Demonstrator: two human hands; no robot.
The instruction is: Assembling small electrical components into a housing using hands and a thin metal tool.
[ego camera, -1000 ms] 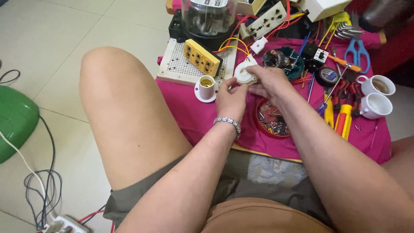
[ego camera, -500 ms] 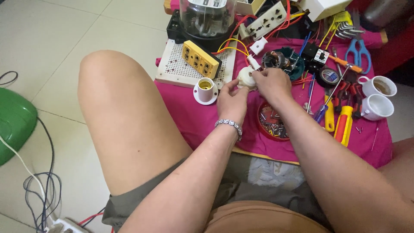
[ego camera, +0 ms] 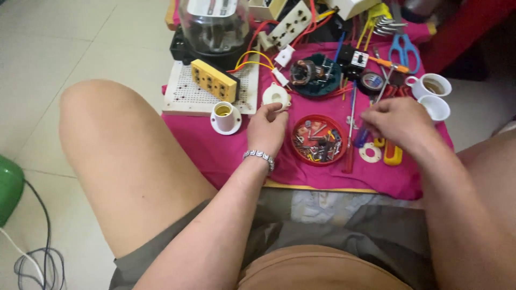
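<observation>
The left hand (ego camera: 267,129) rested on the pink cloth (ego camera: 226,147), fingers pinched on the white lamp holder (ego camera: 276,96): light, stiff plastic, probably best held by its rim. The right hand (ego camera: 400,122) hovered over the screwdrivers (ego camera: 352,134), fingers curled, grip unclear.

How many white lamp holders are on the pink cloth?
4. One lamp holder stands by the perforated board; a round one lies at the left hand fingertips; two sit at the right edge, beyond the right hand. Clutter may hide more.
</observation>
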